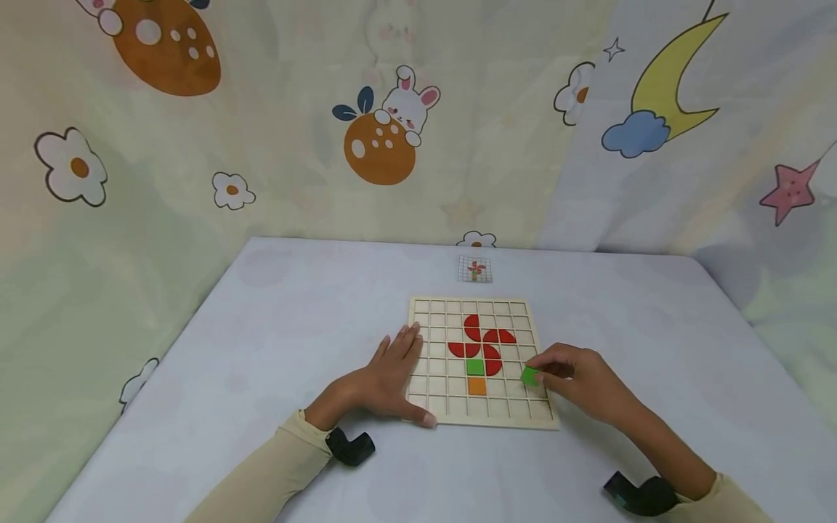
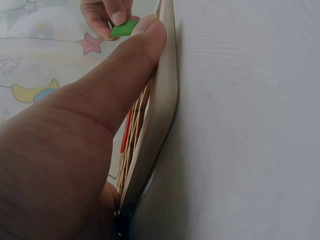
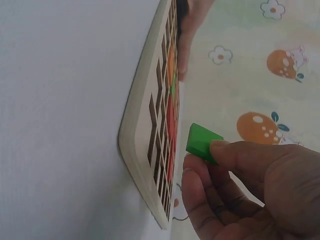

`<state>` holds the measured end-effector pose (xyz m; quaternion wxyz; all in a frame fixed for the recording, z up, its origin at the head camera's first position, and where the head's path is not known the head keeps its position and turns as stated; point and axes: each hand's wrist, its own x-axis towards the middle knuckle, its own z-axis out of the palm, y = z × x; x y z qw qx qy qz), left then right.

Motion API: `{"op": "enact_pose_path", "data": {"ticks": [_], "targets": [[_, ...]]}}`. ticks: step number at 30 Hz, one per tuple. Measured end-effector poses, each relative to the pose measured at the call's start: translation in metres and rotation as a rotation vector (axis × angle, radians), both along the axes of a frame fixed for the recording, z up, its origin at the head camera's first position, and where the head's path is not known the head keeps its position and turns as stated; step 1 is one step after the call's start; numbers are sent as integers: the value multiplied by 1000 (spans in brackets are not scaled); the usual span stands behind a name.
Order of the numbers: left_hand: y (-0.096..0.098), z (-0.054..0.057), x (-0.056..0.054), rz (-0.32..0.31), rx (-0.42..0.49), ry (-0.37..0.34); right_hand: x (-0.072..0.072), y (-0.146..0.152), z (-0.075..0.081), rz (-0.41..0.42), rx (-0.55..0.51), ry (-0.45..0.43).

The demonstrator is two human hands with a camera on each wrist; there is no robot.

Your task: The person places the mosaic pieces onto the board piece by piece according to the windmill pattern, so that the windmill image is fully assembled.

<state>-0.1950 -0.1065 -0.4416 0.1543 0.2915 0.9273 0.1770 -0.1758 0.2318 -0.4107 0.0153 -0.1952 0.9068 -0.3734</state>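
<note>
A wooden grid board (image 1: 445, 412) lies on the table, with red rounded pieces (image 1: 472, 328) forming a pinwheel near its middle. Below them sit a green square tile (image 1: 474, 367) and an orange square tile (image 1: 477, 386). My left hand (image 1: 386, 378) rests on the board's left edge, fingers straight, the thumb at the near edge. Between thumb and fingers my right hand (image 1: 578, 378) pinches a green block (image 3: 202, 141). In the head view that block is over the board's right columns; the right wrist view shows it held apart from the grid.
A small card (image 1: 474, 269) printed with a grid and a pinwheel figure lies behind the board. The table (image 1: 314, 305) has a white cover. A patterned cloth (image 1: 281, 109) with rabbits and flowers hangs behind and at the sides. Black wrist devices (image 1: 351, 447) are on both wrists.
</note>
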Motion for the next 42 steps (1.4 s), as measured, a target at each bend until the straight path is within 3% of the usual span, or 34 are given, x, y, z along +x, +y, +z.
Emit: {"op": "enact_pose_path", "data": {"ticks": [7, 16, 22, 33, 42], "targets": [[-2, 5, 0, 8, -14, 5, 3, -27, 0, 75, -48, -70], [-1, 9, 1, 10, -25, 5, 5, -55, -2, 199, -74, -81], [0, 10, 1, 12, -22, 1, 8, -64, -3, 237, -47, -107], [-1, 12, 2, 17, -21, -17, 6, -67, -6, 280, 47, -18], [0, 8, 1, 19, -27, -6, 7, -69, -6, 291, 62, -47]]}}
